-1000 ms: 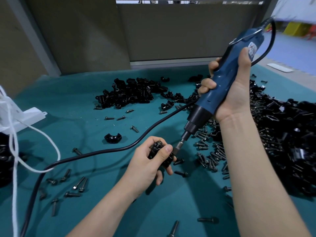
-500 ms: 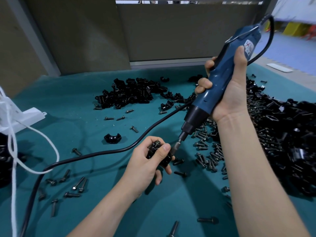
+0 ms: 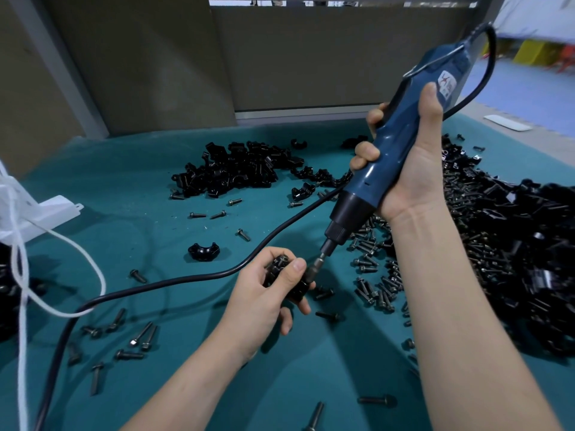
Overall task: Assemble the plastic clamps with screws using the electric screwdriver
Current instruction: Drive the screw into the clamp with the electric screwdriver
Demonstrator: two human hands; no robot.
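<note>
Sitting in the left hand (image 3: 264,303), the black plastic clamp (image 3: 286,278) is held a little above the teal worktop (image 3: 124,188), near the middle of the view. The grip of this hand is closed around the clamp, with the thumb pressed on its top. The bit (image 3: 321,259) of the blue electric screwdriver (image 3: 382,163) meets the right side of the clamp; the screw itself I cannot see clearly. The right hand (image 3: 410,172) has its grip wrapped around the screwdriver body, which is tilted with its top toward the right. A black cable (image 3: 174,283) runs across the worktop behind the left hand. Loose screws (image 3: 373,275) lie just beside the hands at the right, and a big heap of black parts (image 3: 522,244) is further right. A pile of clamp halves (image 3: 236,169) is at the far side, with one single half (image 3: 203,251) apart from it. A white cord (image 3: 79,254) hangs at the left.
</note>
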